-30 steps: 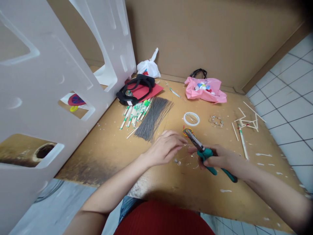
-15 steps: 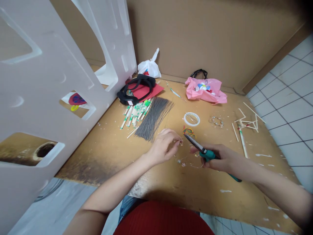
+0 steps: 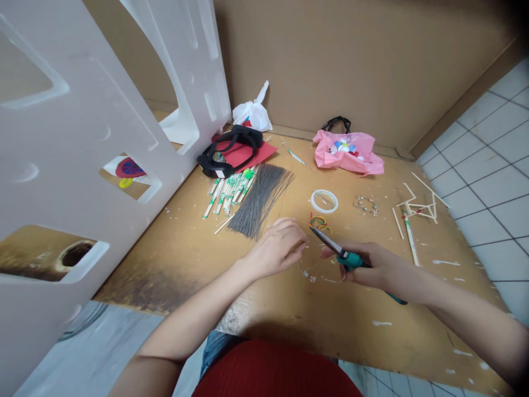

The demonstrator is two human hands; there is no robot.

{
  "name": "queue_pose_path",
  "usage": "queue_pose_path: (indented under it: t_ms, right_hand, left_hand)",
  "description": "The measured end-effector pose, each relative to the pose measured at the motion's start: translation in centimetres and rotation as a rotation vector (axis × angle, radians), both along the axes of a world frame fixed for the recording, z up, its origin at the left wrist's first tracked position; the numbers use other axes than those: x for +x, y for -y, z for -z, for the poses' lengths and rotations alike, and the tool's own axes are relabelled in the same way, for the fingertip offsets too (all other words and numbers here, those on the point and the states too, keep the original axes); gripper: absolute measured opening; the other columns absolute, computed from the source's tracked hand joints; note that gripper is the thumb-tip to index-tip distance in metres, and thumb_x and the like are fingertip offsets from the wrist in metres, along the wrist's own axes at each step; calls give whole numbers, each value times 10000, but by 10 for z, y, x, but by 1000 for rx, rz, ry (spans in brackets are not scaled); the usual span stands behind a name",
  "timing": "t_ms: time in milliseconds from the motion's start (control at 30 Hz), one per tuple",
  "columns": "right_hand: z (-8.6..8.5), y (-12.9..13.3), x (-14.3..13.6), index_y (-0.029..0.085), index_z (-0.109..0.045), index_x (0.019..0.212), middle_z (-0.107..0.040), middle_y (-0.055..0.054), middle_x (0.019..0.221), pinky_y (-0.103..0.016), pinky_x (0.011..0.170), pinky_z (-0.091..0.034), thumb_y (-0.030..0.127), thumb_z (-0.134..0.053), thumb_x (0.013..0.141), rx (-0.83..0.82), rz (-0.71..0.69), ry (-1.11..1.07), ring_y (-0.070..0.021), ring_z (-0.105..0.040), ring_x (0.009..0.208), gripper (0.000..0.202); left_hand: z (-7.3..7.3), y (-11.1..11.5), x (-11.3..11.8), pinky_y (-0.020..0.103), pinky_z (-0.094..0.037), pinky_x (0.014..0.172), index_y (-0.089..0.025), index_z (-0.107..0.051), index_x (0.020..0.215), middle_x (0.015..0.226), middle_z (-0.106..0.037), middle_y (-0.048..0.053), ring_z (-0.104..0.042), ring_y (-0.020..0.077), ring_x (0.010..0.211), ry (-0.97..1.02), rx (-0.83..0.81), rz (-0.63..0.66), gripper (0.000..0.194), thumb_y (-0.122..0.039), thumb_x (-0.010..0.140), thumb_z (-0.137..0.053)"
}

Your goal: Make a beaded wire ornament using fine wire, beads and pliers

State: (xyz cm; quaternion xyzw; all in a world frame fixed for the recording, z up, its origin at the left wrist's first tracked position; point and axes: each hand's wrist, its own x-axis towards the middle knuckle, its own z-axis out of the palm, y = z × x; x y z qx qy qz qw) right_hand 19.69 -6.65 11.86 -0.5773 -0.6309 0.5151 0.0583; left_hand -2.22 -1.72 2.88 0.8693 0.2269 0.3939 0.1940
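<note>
In the head view, my left hand [image 3: 281, 249] is closed in a pinch, palm down over the table, at one end of a thin beaded string [image 3: 312, 279]. A few small beads hang on this string in the gap between my hands. My right hand [image 3: 374, 267] is wrapped around long-nose pliers [image 3: 351, 261] with teal handles, their dark jaws pointing up and left. Its fingertips also appear to touch the string's other end. Just beyond the plier tips lies a small tangle of coloured cords [image 3: 319, 223]. A finished-looking beaded loop [image 3: 365, 205] rests farther right.
A white ring spool [image 3: 324, 202] lies ahead. Left are grey wires [image 3: 259, 201], wrapped chopsticks [image 3: 227, 194] and a black headset strap [image 3: 215, 160]. A pink bag [image 3: 347, 153] and white bag [image 3: 253, 114] stand behind. A stick frame [image 3: 419, 209] lies right; a white plastic panel [image 3: 136, 110] borders the left.
My left fingers have turned and closed in slightly, palm more downward. The hanging beads have shifted a little to the right. My right hand and the pliers stay nearly still.
</note>
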Motion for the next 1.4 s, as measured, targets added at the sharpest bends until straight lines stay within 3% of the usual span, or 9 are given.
queue_pose_path:
  t_ms: [167, 467, 700, 833, 1067, 1200, 1400]
  right_hand:
    - [-1, -3, 1, 188, -595, 1167, -569, -4, 737, -249, 561, -382, 237, -560, 688, -60, 28, -50, -129, -486, 645, 484]
    - [10, 1, 1, 157, -574, 1193, -560, -14, 757, -248, 568, -409, 205, -539, 681, -147, 50, -208, -133, -508, 673, 516]
    - [10, 5, -4, 172, -586, 1175, -533, 4, 733, -234, 549, -373, 211, -533, 694, -129, 32, -184, -114, -466, 631, 486]
    - [11, 7, -7, 181, -608, 1137, -538, 7, 741, -238, 575, -369, 225, -544, 686, -61, 29, -81, -123, -466, 653, 458]
    - [13, 6, -10, 196, -633, 1091, -558, 14, 764, -238, 613, -382, 216, -541, 684, -2, 16, 20, -127, -482, 677, 418]
    - [15, 4, -9, 185, -631, 1097, -567, 12, 740, -243, 594, -386, 224, -533, 695, -25, 11, 34, -132, -492, 664, 416]
    - [13, 2, -7, 197, -623, 1114, -571, 8, 722, -244, 546, -372, 230, -535, 689, -68, 42, 22, -131, -486, 627, 436]
  left_hand:
    - [-5, 2, -3, 310, -440, 786, -158, -528, 837, 862, -573, 69, -540, 157, 848, 216, -218, 30, 39, -161, 831, -490]
    - [0, 6, 5, 279, -424, 785, -151, -528, 862, 835, -624, 49, -578, 137, 811, 591, -833, 158, 169, -310, 889, -475]
    - [5, 5, 11, 247, -428, 716, -145, -558, 803, 705, -636, 17, -584, 117, 701, 681, -1047, 42, 236, -379, 831, -564]
    - [1, -1, 4, 247, -432, 699, -138, -600, 803, 696, -646, 18, -587, 117, 677, 568, -1047, 13, 237, -374, 785, -619]
    - [-11, -3, -6, 216, -384, 591, -127, -661, 774, 747, -607, 35, -511, 90, 636, 278, -724, -25, 190, -313, 777, -623]
    - [-9, -2, -8, 194, -338, 496, -122, -646, 822, 650, -590, 8, -446, 64, 517, 163, -814, -17, 220, -334, 788, -600]
    - [-6, -1, -11, 186, -367, 502, -129, -592, 827, 637, -621, 12, -496, 74, 525, 110, -831, 12, 170, -295, 797, -574]
